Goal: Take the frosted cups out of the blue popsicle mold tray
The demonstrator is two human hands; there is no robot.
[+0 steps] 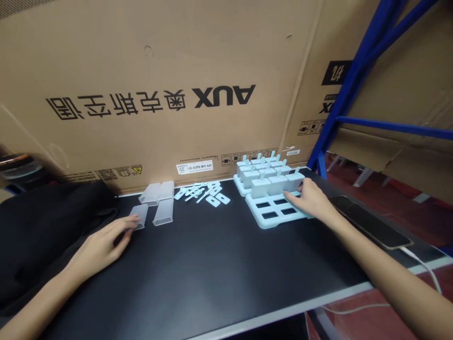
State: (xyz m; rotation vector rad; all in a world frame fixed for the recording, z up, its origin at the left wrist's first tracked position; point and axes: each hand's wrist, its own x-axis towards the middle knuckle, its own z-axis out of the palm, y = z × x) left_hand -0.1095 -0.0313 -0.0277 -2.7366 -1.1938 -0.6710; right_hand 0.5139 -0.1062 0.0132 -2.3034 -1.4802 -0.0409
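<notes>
My left hand [106, 238] is at the left of the table, its fingertips on a translucent popsicle mold cup [140, 215] that lies flat, the thumb curled near its edge. More such cups [163, 212] lie beside it. My right hand [311, 200] closes thumb and fingers around a light-blue popsicle mold [295, 182] at the right end of a row in the front mold tray [264, 223]. That tray has bare slots in its nearer rows. Behind it stands another tray [240, 187] filled with molds, their stick handles pointing up. Loose light-blue stick lids [213, 200] lie heaped in the middle.
A large cardboard box [159, 137] walls off the back of the black table [205, 274]. Dark cloth [42, 236] lies at left. At right are a phone [371, 222] with a white cable [421, 259] and a blue metal frame [339, 99].
</notes>
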